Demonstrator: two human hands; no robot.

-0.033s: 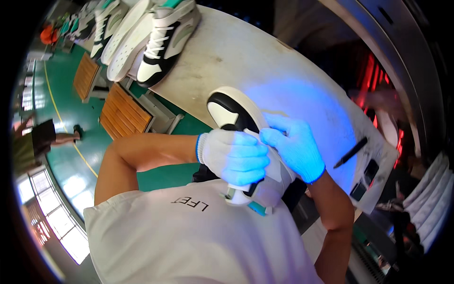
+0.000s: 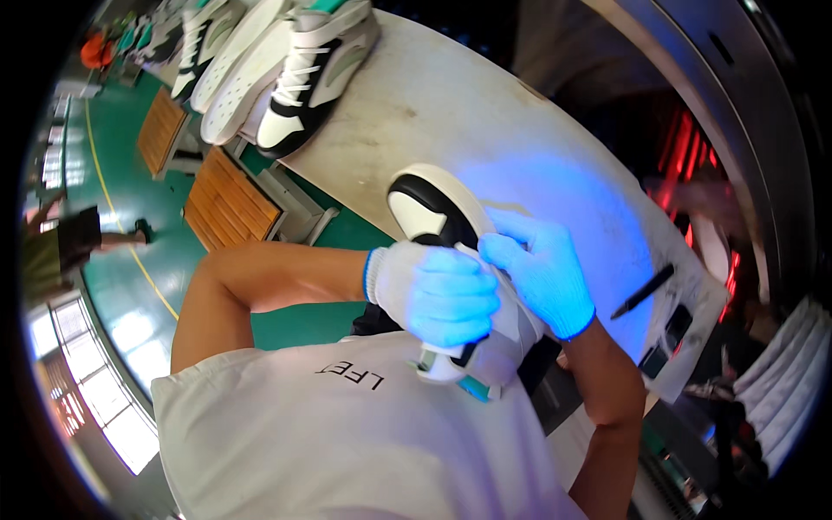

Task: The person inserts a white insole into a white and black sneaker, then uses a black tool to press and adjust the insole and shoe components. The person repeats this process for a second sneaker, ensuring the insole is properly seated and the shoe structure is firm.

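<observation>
A white and black high-top sneaker [image 2: 418, 217] is held against my chest, its toe pointing away from me and its pale sole edge [image 2: 457, 189] turned to the right. My left hand [image 2: 442, 293], in a white knit glove, is closed in a fist across the upper, hiding the middle of the shoe. A white and teal part of the collar [image 2: 472, 387] shows below that fist. My right hand [image 2: 546, 269], gloved too, grips the sole side with thumb and fingers. Blue light falls on both gloves. Whether a small tool sits between the hands, I cannot tell.
On the pale worktable [image 2: 416, 95], a similar sneaker [image 2: 303, 82] and loose white soles [image 2: 247, 82] stand at the far left. A dark pen [image 2: 641, 292] lies on the right. Beyond it, a machine opening glows red [image 2: 680, 160]. Wooden-topped carts [image 2: 227, 201] stand left of the table.
The whole view has shifted slightly. Both hands keep the same hold on the sneaker.
</observation>
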